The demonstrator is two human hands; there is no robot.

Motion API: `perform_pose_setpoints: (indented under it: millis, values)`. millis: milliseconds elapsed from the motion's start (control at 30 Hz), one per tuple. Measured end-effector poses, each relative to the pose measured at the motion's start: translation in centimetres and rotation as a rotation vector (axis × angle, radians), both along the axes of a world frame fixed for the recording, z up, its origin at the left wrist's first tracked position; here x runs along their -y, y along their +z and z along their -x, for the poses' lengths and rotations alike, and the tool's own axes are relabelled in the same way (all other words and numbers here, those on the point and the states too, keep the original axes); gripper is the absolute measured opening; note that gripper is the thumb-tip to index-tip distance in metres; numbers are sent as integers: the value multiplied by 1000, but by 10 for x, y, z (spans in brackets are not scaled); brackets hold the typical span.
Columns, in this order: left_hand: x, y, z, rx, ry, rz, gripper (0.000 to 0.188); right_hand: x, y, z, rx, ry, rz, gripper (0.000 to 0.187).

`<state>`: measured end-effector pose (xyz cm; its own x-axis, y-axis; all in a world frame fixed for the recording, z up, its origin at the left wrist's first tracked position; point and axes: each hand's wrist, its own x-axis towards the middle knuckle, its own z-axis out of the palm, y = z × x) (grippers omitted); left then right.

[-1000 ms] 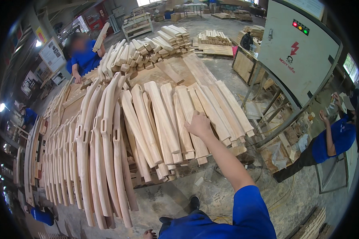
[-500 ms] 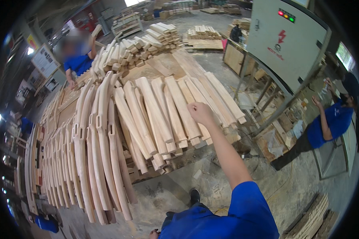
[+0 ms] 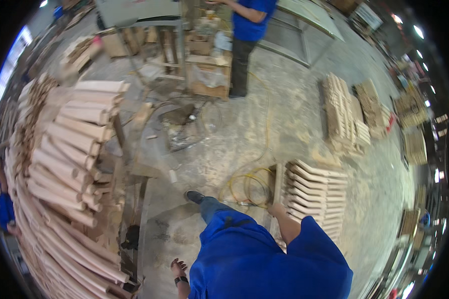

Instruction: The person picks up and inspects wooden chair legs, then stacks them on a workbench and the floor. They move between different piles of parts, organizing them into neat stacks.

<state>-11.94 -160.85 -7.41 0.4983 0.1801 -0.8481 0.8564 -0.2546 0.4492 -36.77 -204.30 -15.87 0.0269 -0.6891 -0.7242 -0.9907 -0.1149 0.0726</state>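
Observation:
My left hand hangs low beside my body with its fingers apart and nothing in it. A dark band circles that wrist. My right hand is at my right side, in front of a stack of bent wooden pieces. Its fingers are too small and blurred to make out, and I cannot tell whether it touches the stack. To my left, pale straight wooden pieces lie piled on a table. Long curved wooden pieces lie nearer on the same pile, apart from both hands.
A yellow hose coils on the concrete floor by my right hand. Another person in blue stands ahead, beside a wooden box. More stacked wood stands on the right; another person's blue sleeve shows far left.
My view has swung right, so the wood-laden table now lies at the left. My right hand has left the straight pieces and dropped to my side. My left hand shows more fully.

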Motion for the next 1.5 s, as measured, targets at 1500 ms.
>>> perform_pose_setpoints:
  millis: [1500]
  values:
    - [1053,-68,141,179,-1727,50,26,473,-16,246,673,-1223,382,64]
